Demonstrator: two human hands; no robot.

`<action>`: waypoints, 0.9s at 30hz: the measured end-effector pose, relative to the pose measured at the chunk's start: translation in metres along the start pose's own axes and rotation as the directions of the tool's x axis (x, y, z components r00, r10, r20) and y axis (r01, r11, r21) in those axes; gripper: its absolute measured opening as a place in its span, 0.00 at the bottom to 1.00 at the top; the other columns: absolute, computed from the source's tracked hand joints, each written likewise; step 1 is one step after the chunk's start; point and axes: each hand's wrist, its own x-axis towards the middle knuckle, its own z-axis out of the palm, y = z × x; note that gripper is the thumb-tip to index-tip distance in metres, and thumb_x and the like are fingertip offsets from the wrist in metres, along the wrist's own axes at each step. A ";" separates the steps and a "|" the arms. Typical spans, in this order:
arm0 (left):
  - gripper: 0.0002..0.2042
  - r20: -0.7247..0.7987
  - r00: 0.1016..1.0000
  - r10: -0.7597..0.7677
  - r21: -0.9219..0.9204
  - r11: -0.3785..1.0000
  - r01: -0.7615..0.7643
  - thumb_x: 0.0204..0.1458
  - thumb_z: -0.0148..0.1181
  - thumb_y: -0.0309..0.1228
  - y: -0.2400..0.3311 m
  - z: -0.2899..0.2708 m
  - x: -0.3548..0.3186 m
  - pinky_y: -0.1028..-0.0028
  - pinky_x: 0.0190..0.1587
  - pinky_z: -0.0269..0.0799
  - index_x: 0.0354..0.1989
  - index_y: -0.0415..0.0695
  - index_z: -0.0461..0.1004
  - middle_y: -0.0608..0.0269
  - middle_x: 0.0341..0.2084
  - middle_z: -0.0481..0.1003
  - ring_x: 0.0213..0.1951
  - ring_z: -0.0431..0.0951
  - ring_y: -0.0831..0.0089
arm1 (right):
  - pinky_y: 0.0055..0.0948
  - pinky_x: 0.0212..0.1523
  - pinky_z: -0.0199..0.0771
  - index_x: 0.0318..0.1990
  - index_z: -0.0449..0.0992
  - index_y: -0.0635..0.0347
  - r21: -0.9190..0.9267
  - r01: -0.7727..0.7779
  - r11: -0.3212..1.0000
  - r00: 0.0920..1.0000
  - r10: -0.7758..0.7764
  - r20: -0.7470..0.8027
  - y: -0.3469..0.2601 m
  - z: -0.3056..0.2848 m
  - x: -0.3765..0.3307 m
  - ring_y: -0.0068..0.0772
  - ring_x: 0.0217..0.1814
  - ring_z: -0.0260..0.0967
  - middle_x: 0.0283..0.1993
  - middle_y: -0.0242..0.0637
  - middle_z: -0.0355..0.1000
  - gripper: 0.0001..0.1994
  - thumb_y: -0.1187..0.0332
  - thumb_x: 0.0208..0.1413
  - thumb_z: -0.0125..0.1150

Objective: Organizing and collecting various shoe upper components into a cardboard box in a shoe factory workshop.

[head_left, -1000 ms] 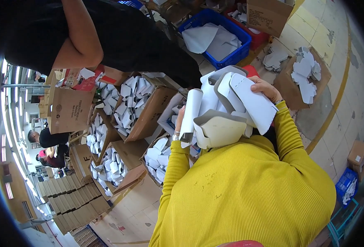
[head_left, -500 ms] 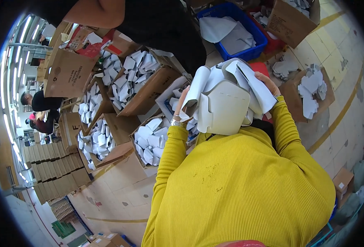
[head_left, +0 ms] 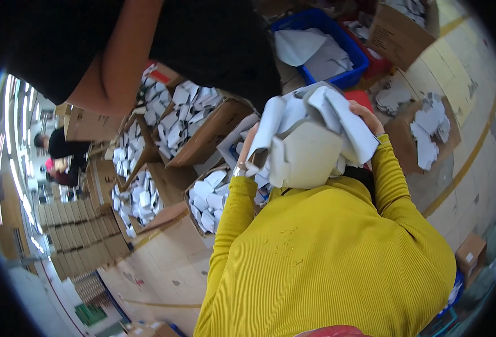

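Observation:
Against my chest I hold a bulky stack of curved white card pieces (head_left: 307, 151), some with cream inner faces and slotted tabs. My right hand (head_left: 367, 117) grips the stack's right side, fingers over a rolled edge. Around its left side is my left hand (head_left: 247, 147), its fingers mostly hidden behind the pieces. Just left of that hand, an open carton (head_left: 193, 209) is filled with similar loose white pieces. My sleeves are yellow.
Several cartons (head_left: 203, 137) of white pieces crowd the left. A co-worker's bare arm (head_left: 121, 62) reaches across the upper left. Beyond the stack are a blue crate (head_left: 363, 56) with white sheets and a red bin (head_left: 380, 66). Flattened cardboard (head_left: 402, 129) with white pieces lies right.
The co-worker's arm and dark-clothed body have swung further into the upper left, covering part of the cartons. My grip stays the same; the view has shifted slightly.

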 end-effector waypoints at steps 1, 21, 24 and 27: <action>0.18 -0.002 0.999 0.035 -0.012 0.999 -0.035 0.56 0.51 0.43 0.002 0.000 -0.003 0.82 0.37 0.71 0.49 0.45 0.69 0.67 0.34 0.75 0.35 0.74 0.82 | 0.22 0.30 0.74 0.42 0.72 0.60 0.042 -0.012 0.999 1.000 0.011 0.013 0.000 -0.009 0.005 0.22 0.29 0.72 0.31 0.32 0.74 0.15 0.61 0.51 0.57; 0.41 -0.071 0.923 -0.378 0.170 0.907 0.384 0.32 0.58 0.66 0.074 0.142 0.095 0.43 0.44 0.63 0.53 0.50 0.67 0.49 0.49 0.65 0.48 0.65 0.51 | 0.31 0.59 0.62 0.61 0.56 0.61 0.132 0.340 0.931 0.902 -0.363 0.236 -0.048 -0.108 0.137 0.38 0.60 0.59 0.61 0.44 0.58 0.24 0.60 0.59 0.46; 0.43 -0.130 0.905 -0.404 0.196 0.885 0.423 0.31 0.58 0.67 0.069 0.146 0.115 0.37 0.45 0.60 0.53 0.48 0.66 0.46 0.52 0.64 0.51 0.64 0.47 | 0.31 0.62 0.59 0.63 0.52 0.61 0.203 0.352 0.914 0.871 -0.399 0.286 -0.057 -0.112 0.131 0.39 0.64 0.56 0.64 0.46 0.55 0.25 0.62 0.61 0.44; 0.45 -0.054 0.875 -0.481 0.193 0.855 0.481 0.30 0.58 0.68 0.064 0.154 0.131 0.33 0.45 0.57 0.54 0.47 0.66 0.43 0.53 0.62 0.53 0.61 0.42 | 0.31 0.67 0.49 0.66 0.42 0.60 0.166 0.412 0.896 0.830 -0.444 0.337 -0.066 -0.124 0.126 0.37 0.70 0.43 0.69 0.45 0.42 0.28 0.65 0.62 0.42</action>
